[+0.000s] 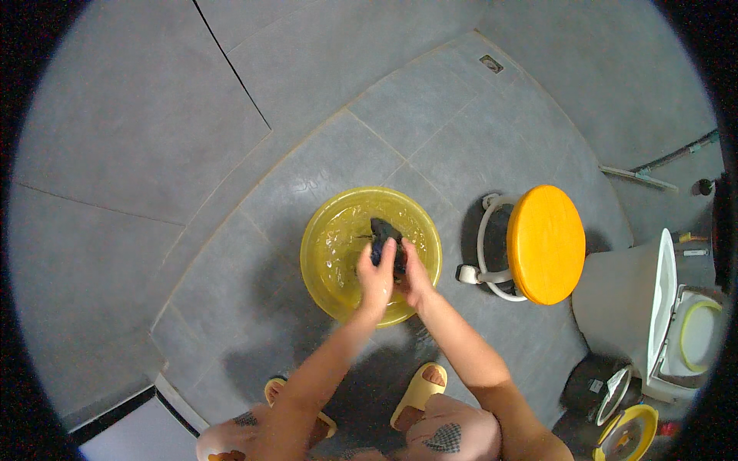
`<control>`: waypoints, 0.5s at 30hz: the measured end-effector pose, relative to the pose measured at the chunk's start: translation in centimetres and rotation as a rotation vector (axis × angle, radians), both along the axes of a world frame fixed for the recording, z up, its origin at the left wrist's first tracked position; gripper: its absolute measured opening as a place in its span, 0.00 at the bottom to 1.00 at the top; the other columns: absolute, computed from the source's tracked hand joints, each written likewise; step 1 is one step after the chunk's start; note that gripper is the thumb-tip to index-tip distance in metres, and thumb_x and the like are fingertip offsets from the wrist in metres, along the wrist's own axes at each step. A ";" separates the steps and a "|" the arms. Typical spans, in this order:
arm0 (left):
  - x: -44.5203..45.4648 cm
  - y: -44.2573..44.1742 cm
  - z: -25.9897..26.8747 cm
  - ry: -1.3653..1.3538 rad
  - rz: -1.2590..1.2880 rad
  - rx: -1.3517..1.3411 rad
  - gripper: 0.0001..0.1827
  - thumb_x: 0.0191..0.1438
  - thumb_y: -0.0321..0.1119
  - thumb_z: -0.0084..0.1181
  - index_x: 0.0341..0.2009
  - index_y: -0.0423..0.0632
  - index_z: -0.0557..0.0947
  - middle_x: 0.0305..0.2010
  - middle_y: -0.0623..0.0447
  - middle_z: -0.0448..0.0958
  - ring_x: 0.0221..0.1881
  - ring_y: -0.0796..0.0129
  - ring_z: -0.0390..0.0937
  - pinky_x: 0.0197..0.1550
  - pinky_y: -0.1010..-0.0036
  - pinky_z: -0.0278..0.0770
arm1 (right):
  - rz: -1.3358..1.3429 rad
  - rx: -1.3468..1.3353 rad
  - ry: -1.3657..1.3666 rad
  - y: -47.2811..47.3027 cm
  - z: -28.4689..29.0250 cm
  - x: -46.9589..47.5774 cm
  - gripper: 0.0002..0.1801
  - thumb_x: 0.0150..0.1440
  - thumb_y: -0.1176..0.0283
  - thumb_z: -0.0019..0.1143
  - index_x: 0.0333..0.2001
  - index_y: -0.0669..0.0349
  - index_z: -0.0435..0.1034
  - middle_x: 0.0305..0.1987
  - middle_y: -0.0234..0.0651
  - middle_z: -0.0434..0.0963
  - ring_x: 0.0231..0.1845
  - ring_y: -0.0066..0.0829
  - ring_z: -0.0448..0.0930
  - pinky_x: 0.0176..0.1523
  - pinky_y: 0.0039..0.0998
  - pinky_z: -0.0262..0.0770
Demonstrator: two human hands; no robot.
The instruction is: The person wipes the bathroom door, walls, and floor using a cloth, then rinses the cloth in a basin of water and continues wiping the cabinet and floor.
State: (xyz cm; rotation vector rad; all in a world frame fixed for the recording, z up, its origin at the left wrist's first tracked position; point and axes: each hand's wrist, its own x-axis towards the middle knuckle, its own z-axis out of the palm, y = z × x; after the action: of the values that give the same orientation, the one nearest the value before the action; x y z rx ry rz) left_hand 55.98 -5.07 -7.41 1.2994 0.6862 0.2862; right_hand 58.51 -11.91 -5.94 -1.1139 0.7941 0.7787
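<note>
A bunched dark wet cloth (383,231) is squeezed between my two hands above a yellow plastic basin (309,271). My left hand (377,276) grips it from the left, thumb along the top. On the other side, my right hand (414,274) presses against the cloth with its fingers partly hidden beneath. Clear water (340,248) with bright ripples lies in the basin. The cloth's lower part is covered by my hands, so its full shape cannot be told.
To the right stands a stool with a round orange seat (546,245) and white legs. Beyond it are a white tub (617,299), a dark bucket (588,383) and a yellow-rimmed basin (651,423). A floor drain (491,64) sits in the far corner. My feet wear yellow slippers (416,397).
</note>
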 end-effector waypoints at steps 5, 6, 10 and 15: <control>-2.7 -1.0 0.3 -0.147 -0.004 0.281 0.12 0.48 0.35 0.58 0.23 0.41 0.71 0.21 0.52 0.70 0.24 0.69 0.66 0.27 0.72 0.66 | -0.030 0.103 -0.093 -0.4 -2.5 0.0 0.09 0.47 0.76 0.41 0.33 0.62 0.68 0.29 0.34 0.73 0.26 0.27 0.73 0.32 0.26 0.71; -2.3 -0.5 0.9 -0.105 0.070 0.203 0.12 0.49 0.35 0.57 0.24 0.41 0.71 0.22 0.54 0.70 0.24 0.71 0.66 0.28 0.74 0.66 | -0.077 0.029 -0.177 -0.5 -1.5 -0.5 0.07 0.47 0.76 0.41 0.31 0.61 0.67 0.28 0.32 0.73 0.27 0.26 0.73 0.32 0.25 0.72; -0.7 2.0 0.4 -0.035 0.353 -0.299 0.08 0.50 0.35 0.55 0.30 0.44 0.73 0.23 0.57 0.69 0.25 0.73 0.67 0.32 0.78 0.69 | -0.176 0.106 -0.270 0.1 -1.2 -1.8 0.14 0.45 0.78 0.40 0.36 0.64 0.69 0.28 0.31 0.73 0.25 0.24 0.72 0.28 0.24 0.70; -0.8 3.4 -0.3 -0.053 0.094 -1.047 0.12 0.54 0.44 0.47 0.34 0.49 0.71 0.31 0.53 0.71 0.31 0.65 0.72 0.36 0.69 0.73 | -0.174 0.312 0.065 0.1 -2.0 -2.6 0.17 0.47 0.76 0.37 0.42 0.61 0.67 0.31 0.30 0.72 0.27 0.22 0.71 0.28 0.19 0.67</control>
State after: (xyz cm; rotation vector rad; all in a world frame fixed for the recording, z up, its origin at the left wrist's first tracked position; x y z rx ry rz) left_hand 55.21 -1.72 -7.69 0.2604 0.7021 0.0091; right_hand 55.94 -11.83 -7.91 -0.7347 0.7814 0.7646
